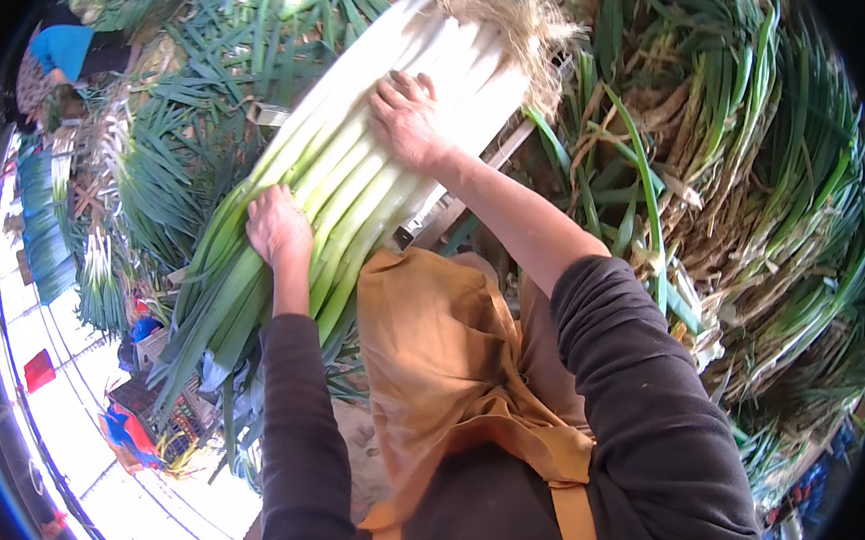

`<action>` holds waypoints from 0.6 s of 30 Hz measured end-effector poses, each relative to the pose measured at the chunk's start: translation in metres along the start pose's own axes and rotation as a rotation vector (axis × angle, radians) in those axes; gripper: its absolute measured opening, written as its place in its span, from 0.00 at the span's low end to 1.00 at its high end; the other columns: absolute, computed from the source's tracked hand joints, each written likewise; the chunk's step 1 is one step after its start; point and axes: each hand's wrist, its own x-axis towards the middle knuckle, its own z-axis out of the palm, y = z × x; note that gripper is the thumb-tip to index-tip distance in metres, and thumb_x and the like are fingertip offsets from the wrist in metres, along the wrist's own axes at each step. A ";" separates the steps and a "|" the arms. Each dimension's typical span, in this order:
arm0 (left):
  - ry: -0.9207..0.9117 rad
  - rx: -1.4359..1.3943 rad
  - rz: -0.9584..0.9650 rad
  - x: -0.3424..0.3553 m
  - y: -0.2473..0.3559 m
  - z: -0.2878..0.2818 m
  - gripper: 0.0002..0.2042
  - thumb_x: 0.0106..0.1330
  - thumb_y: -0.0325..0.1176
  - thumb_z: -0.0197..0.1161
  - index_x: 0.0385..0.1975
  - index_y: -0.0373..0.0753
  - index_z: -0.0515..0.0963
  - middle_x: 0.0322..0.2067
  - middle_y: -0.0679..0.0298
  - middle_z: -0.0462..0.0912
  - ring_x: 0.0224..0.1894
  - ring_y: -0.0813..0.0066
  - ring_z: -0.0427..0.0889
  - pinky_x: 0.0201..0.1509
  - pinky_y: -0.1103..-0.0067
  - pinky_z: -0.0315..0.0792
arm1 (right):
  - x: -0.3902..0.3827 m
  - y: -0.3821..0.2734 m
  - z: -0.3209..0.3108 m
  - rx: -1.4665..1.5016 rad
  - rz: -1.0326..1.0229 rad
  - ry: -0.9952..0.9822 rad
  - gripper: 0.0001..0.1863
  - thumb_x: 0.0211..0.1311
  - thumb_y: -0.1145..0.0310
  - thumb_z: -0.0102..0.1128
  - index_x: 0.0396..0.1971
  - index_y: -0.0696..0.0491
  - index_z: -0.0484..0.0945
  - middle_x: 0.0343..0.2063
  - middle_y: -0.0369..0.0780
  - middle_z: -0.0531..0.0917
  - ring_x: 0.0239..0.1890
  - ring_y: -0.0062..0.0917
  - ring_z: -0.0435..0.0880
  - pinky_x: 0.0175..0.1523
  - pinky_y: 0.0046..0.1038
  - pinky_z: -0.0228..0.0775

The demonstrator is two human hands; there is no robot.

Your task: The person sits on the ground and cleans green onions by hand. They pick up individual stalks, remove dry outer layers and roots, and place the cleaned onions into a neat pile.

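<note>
A thick row of leeks (349, 179) lies slantwise before me, its shaggy roots at the upper right and its green leaves trailing to the lower left. On the pale green stretch where the leaves begin, my left hand (280, 225) has its fingers curled over the outer stalks. Farther up, my right hand (411, 123) rests on the white shafts, fingers apart and slightly bent. Both hands touch the same leeks. A pale narrow bar (506, 147) shows partly under their right edge; what else bears them up is hidden.
Untrimmed leeks with brown, dry leaves (730, 180) are heaped along the right. Cut green leaves (258, 42) litter the ground at the far left. Smaller leek bundles (154, 165) lie on the left, near a dark crate (157, 401). At the upper left is a person in blue (62, 48).
</note>
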 end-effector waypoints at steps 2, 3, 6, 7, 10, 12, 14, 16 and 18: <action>0.018 -0.010 0.021 0.003 0.002 -0.004 0.14 0.73 0.42 0.48 0.34 0.40 0.77 0.39 0.59 0.82 0.47 0.59 0.77 0.50 0.61 0.71 | 0.002 -0.002 0.000 0.013 0.023 0.015 0.20 0.55 0.62 0.59 0.48 0.52 0.76 0.52 0.40 0.75 0.64 0.41 0.65 0.69 0.53 0.49; -0.099 -0.046 -0.052 0.006 0.003 -0.007 0.16 0.73 0.46 0.48 0.37 0.41 0.78 0.43 0.59 0.81 0.51 0.59 0.76 0.53 0.58 0.69 | 0.003 -0.002 0.000 0.005 0.041 -0.016 0.20 0.55 0.62 0.59 0.48 0.52 0.76 0.52 0.40 0.76 0.64 0.41 0.65 0.69 0.53 0.49; -0.137 -0.195 -0.104 0.008 0.011 -0.018 0.19 0.72 0.50 0.47 0.42 0.42 0.79 0.47 0.58 0.80 0.55 0.58 0.74 0.55 0.54 0.67 | 0.006 -0.002 -0.002 0.019 0.074 -0.057 0.21 0.55 0.62 0.59 0.49 0.52 0.77 0.52 0.39 0.76 0.65 0.40 0.65 0.70 0.53 0.48; -0.214 -0.245 -0.115 0.007 0.016 -0.020 0.26 0.70 0.56 0.47 0.54 0.42 0.76 0.54 0.57 0.77 0.58 0.57 0.72 0.60 0.51 0.61 | 0.006 -0.001 -0.002 0.024 0.066 -0.035 0.21 0.55 0.62 0.59 0.50 0.53 0.77 0.53 0.39 0.76 0.65 0.40 0.65 0.70 0.53 0.48; -0.203 0.007 0.054 -0.008 0.042 -0.017 0.32 0.68 0.58 0.49 0.63 0.40 0.67 0.59 0.56 0.73 0.62 0.58 0.68 0.65 0.51 0.55 | 0.000 0.003 0.000 0.056 0.054 -0.025 0.22 0.55 0.62 0.59 0.50 0.54 0.77 0.53 0.40 0.76 0.66 0.40 0.64 0.70 0.53 0.47; -0.128 0.073 0.124 -0.016 0.056 -0.015 0.38 0.66 0.60 0.50 0.67 0.35 0.59 0.64 0.53 0.67 0.64 0.56 0.64 0.68 0.51 0.49 | -0.003 0.003 0.003 0.039 0.021 0.027 0.22 0.56 0.62 0.59 0.49 0.54 0.77 0.53 0.40 0.76 0.66 0.40 0.64 0.70 0.53 0.47; -0.078 0.124 0.140 -0.022 0.063 -0.015 0.39 0.66 0.60 0.51 0.67 0.33 0.59 0.64 0.51 0.66 0.64 0.55 0.64 0.68 0.51 0.49 | -0.002 0.001 0.004 0.021 0.062 -0.055 0.21 0.56 0.61 0.58 0.50 0.53 0.77 0.53 0.40 0.76 0.66 0.40 0.64 0.70 0.53 0.47; -0.064 0.120 0.143 -0.025 0.065 -0.017 0.39 0.67 0.59 0.50 0.67 0.32 0.58 0.64 0.50 0.66 0.64 0.52 0.64 0.68 0.50 0.49 | 0.005 -0.001 0.000 0.014 0.058 -0.086 0.21 0.58 0.60 0.58 0.50 0.52 0.77 0.54 0.40 0.76 0.66 0.40 0.64 0.70 0.53 0.47; -0.059 0.129 0.154 -0.025 0.064 -0.018 0.39 0.67 0.59 0.49 0.68 0.32 0.57 0.64 0.50 0.65 0.64 0.52 0.63 0.68 0.50 0.49 | 0.016 0.002 -0.009 0.005 0.110 -0.255 0.20 0.61 0.58 0.56 0.50 0.51 0.77 0.54 0.40 0.76 0.66 0.40 0.64 0.70 0.52 0.47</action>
